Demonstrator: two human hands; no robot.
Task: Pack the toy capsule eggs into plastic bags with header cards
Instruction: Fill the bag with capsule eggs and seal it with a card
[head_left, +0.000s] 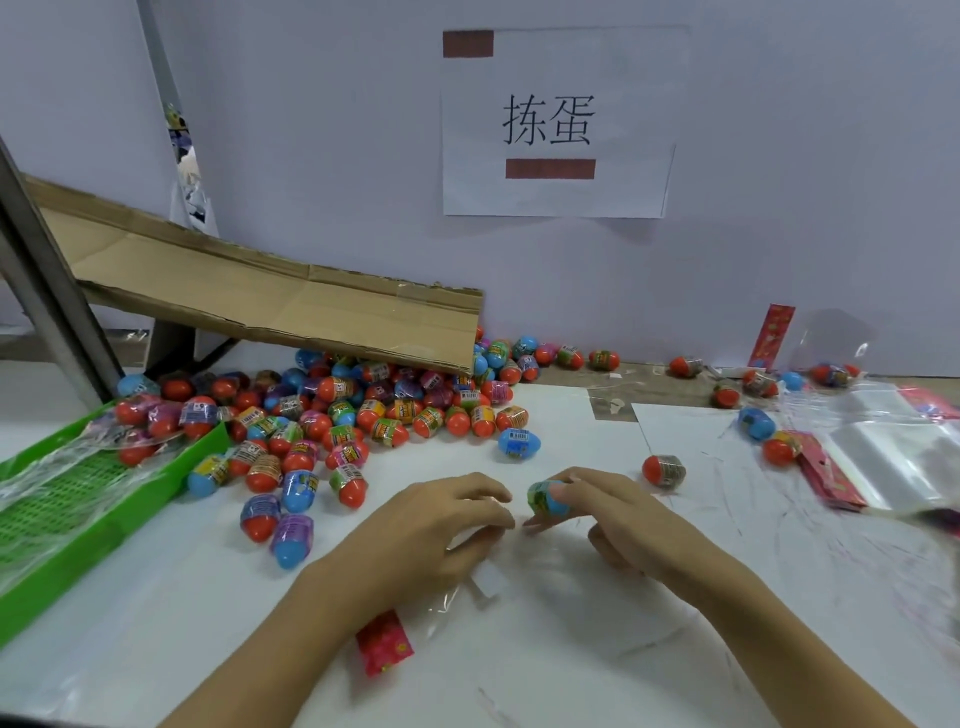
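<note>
My left hand (441, 525) pinches the open mouth of a clear plastic bag (483, 577), whose red header card (384, 644) lies below my wrist. In the curled fingers of my right hand (608, 514) sits a blue and green capsule egg (543, 496), right at the bag's mouth. A big pile of red and blue capsule eggs (332, 421) covers the table at the left. One blue egg (519, 443) and one red egg (663, 470) lie loose just beyond my hands.
A cardboard chute (270, 296) slopes down over the pile. A green plastic crate (104, 499) stands at the left edge. A stack of clear bags with red header cards (883, 467) lies at the right, with a few eggs near it. A paper sign (556, 124) hangs on the wall.
</note>
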